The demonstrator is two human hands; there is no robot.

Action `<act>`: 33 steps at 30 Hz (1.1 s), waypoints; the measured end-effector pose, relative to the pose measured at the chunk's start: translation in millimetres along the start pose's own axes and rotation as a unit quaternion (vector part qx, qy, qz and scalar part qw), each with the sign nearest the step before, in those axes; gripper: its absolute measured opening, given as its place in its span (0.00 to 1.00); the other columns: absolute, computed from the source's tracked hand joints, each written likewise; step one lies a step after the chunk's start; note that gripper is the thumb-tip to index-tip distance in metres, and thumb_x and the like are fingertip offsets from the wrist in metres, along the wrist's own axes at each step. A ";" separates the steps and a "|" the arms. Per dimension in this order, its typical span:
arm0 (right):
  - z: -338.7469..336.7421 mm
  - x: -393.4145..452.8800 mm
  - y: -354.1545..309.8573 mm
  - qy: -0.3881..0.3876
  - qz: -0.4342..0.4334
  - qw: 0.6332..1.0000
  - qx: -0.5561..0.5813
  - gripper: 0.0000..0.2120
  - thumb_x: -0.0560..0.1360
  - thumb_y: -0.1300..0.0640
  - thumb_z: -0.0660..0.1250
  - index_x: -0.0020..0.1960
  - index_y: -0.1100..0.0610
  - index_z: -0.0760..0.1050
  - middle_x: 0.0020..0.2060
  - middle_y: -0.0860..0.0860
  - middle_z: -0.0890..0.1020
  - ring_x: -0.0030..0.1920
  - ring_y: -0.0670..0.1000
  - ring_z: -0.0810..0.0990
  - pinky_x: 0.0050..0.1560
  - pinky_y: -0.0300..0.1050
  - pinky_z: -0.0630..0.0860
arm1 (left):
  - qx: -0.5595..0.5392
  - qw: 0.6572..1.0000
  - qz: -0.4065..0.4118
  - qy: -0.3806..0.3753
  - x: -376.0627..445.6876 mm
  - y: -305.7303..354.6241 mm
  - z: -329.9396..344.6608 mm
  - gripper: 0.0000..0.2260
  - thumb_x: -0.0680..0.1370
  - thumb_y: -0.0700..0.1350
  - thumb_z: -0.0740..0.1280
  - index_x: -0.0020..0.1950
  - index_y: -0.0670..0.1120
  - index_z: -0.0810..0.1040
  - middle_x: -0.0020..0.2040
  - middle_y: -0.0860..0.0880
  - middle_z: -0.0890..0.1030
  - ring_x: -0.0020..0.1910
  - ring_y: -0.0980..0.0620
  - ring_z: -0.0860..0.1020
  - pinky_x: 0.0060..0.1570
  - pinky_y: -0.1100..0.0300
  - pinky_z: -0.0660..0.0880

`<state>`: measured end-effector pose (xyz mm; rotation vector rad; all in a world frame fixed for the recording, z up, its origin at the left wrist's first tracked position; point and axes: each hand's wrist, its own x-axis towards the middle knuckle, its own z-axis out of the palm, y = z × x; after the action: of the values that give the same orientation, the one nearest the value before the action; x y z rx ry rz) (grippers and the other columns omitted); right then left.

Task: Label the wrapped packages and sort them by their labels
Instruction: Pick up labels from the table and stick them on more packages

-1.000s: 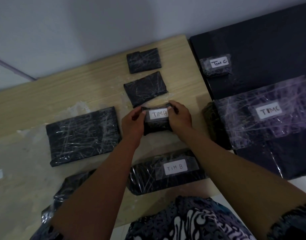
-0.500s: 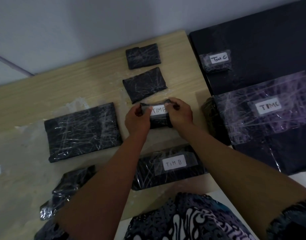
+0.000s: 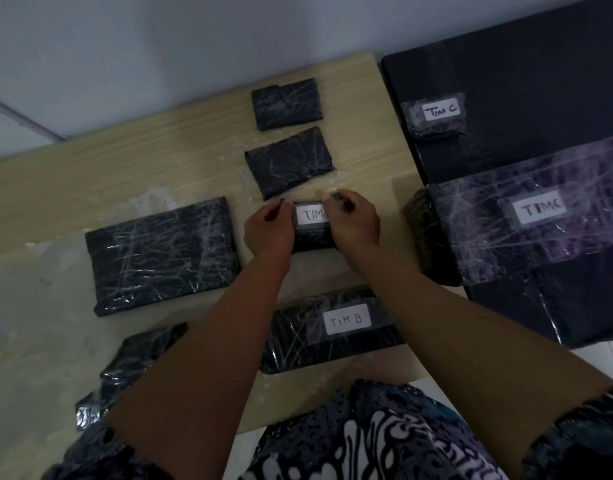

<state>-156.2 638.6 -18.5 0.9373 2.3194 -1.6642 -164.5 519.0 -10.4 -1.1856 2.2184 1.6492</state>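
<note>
Fingers of the left hand (image 3: pixel 268 230) and right hand (image 3: pixel 355 221) curl around the small black film-wrapped package (image 3: pixel 312 233) with its white label (image 3: pixel 310 215), mid-way across the pale wooden table (image 3: pixel 125 181).

bare table (image 3: pixel 159 174) far-left lies open — wrapped packages (image 3: pixel 161 256) crowd the middle.

Black wrapped packages (image 3: pixel 161 253) with white labels (image 3: pixel 348 319) — pale wood-grain table (image 3: pixel 125 178), black-and-white patterned garment (image 3: pixel 377 441).
</note>
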 end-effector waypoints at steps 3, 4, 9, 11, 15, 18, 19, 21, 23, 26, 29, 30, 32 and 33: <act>2.5 0.2 4.0 -0.019 -0.018 1.000 -0.013 0.26 0.72 0.46 0.75 0.67 0.53 0.75 0.58 0.48 0.75 0.55 0.45 0.73 0.56 0.39 0.72 | 0.033 0.999 0.038 -0.006 -5.8 -2.7 0.6 0.23 0.69 0.57 0.76 0.60 0.48 0.81 0.53 0.52 0.82 0.50 0.54 0.80 0.55 0.57 0.78; 1.8 1.5 6.1 -0.024 -0.021 0.999 -0.015 0.28 0.72 0.46 0.75 0.68 0.53 0.74 0.60 0.48 0.76 0.56 0.46 0.74 0.58 0.40 0.72 | 0.041 0.998 0.054 -0.007 -6.8 -4.2 0.3 0.24 0.69 0.57 0.77 0.61 0.48 0.80 0.54 0.51 0.82 0.51 0.54 0.79 0.56 0.57 0.77; -2.3 4.6 12.2 -0.044 -0.010 0.999 -0.008 0.24 0.77 0.50 0.70 0.71 0.52 0.72 0.66 0.49 0.76 0.64 0.50 0.75 0.67 0.49 0.72 | 0.019 0.998 0.051 -0.042 -3.7 -11.9 -4.7 0.25 0.72 0.53 0.75 0.66 0.45 0.77 0.61 0.47 0.81 0.55 0.53 0.79 0.60 0.56 0.77; -3.0 5.4 13.9 -0.046 -0.009 0.999 -0.005 0.20 0.79 0.52 0.66 0.70 0.52 0.73 0.66 0.49 0.76 0.64 0.51 0.75 0.67 0.50 0.73 | 0.008 0.996 0.050 -0.067 -1.6 -15.5 -9.0 0.24 0.74 0.52 0.73 0.67 0.46 0.76 0.62 0.46 0.80 0.57 0.53 0.79 0.60 0.54 0.77; -6.1 7.7 15.8 -0.038 -0.011 0.999 -0.015 0.16 0.82 0.53 0.61 0.68 0.49 0.76 0.65 0.49 0.78 0.62 0.51 0.76 0.66 0.50 0.74 | 0.020 0.994 0.060 -0.092 1.5 -18.1 -14.2 0.20 0.77 0.52 0.70 0.68 0.48 0.76 0.64 0.46 0.79 0.58 0.52 0.78 0.60 0.55 0.77; -6.0 8.5 15.0 -0.038 0.002 0.999 -0.007 0.16 0.82 0.55 0.59 0.67 0.49 0.77 0.64 0.49 0.79 0.61 0.51 0.77 0.65 0.48 0.75 | 0.031 0.992 0.075 -0.098 3.4 -18.5 -14.9 0.18 0.79 0.50 0.67 0.68 0.48 0.76 0.65 0.46 0.78 0.59 0.52 0.76 0.61 0.58 0.75; -5.4 8.3 13.9 -0.039 0.006 0.999 -0.004 0.16 0.82 0.56 0.59 0.67 0.50 0.77 0.63 0.50 0.80 0.60 0.51 0.78 0.64 0.49 0.76 | 0.032 0.991 0.077 -0.100 4.2 -18.6 -15.5 0.17 0.79 0.50 0.66 0.68 0.48 0.76 0.65 0.46 0.78 0.59 0.52 0.76 0.60 0.59 0.75; -4.7 8.4 13.1 -0.037 0.014 0.999 0.005 0.16 0.81 0.56 0.58 0.65 0.49 0.78 0.61 0.50 0.81 0.59 0.52 0.79 0.63 0.50 0.77 | 0.016 0.992 0.060 -0.107 4.6 -18.4 -17.4 0.16 0.81 0.48 0.65 0.68 0.48 0.75 0.66 0.46 0.77 0.60 0.51 0.76 0.60 0.59 0.74; -5.9 8.3 12.3 -0.034 0.019 0.999 0.005 0.16 0.81 0.55 0.57 0.64 0.49 0.79 0.60 0.50 0.81 0.58 0.52 0.79 0.62 0.51 0.77 | 0.009 0.992 0.051 -0.113 2.4 -17.1 -19.4 0.16 0.81 0.47 0.63 0.69 0.47 0.74 0.67 0.46 0.76 0.61 0.51 0.76 0.61 0.58 0.74; -8.1 7.6 14.4 -0.062 0.004 0.998 -0.020 0.18 0.80 0.50 0.63 0.68 0.50 0.75 0.63 0.51 0.79 0.60 0.52 0.78 0.64 0.51 0.76 | 0.061 0.985 0.094 -0.130 -0.3 -19.6 -19.8 0.24 0.79 0.53 0.67 0.73 0.47 0.70 0.67 0.48 0.76 0.59 0.54 0.75 0.61 0.56 0.75; -5.7 2.2 15.1 -0.086 -0.019 0.995 -0.040 0.29 0.74 0.47 0.72 0.72 0.52 0.71 0.67 0.50 0.76 0.64 0.50 0.75 0.66 0.48 0.74 | 0.121 0.977 0.136 -0.116 -4.4 -23.2 -15.0 0.32 0.74 0.61 0.70 0.73 0.47 0.70 0.66 0.49 0.76 0.61 0.53 0.76 0.63 0.54 0.74; -4.3 1.5 15.8 -0.083 -0.018 0.996 -0.033 0.31 0.73 0.47 0.74 0.73 0.52 0.70 0.67 0.49 0.75 0.64 0.49 0.75 0.66 0.46 0.73 | 0.126 0.977 0.140 -0.097 -5.0 -24.4 -12.6 0.32 0.72 0.61 0.71 0.72 0.47 0.71 0.65 0.49 0.77 0.60 0.52 0.76 0.62 0.54 0.75; -3.7 1.9 14.8 -0.079 -0.016 0.996 -0.023 0.31 0.74 0.49 0.74 0.73 0.53 0.69 0.68 0.50 0.74 0.65 0.49 0.74 0.67 0.44 0.72 | 0.126 0.980 0.136 -0.074 -5.6 -24.8 -9.6 0.32 0.72 0.60 0.72 0.71 0.46 0.72 0.64 0.48 0.77 0.60 0.52 0.76 0.62 0.55 0.74; -4.4 2.6 14.0 -0.082 -0.016 0.996 -0.023 0.30 0.75 0.51 0.73 0.74 0.54 0.69 0.69 0.50 0.74 0.66 0.49 0.73 0.68 0.44 0.71 | 0.125 0.980 0.130 -0.080 -5.5 -23.9 -9.6 0.32 0.72 0.59 0.72 0.71 0.45 0.72 0.65 0.48 0.76 0.61 0.51 0.75 0.63 0.54 0.74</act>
<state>-149.4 646.3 -29.4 0.7290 2.2662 -1.6257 -142.1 511.4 -21.7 -0.7005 2.4668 1.4298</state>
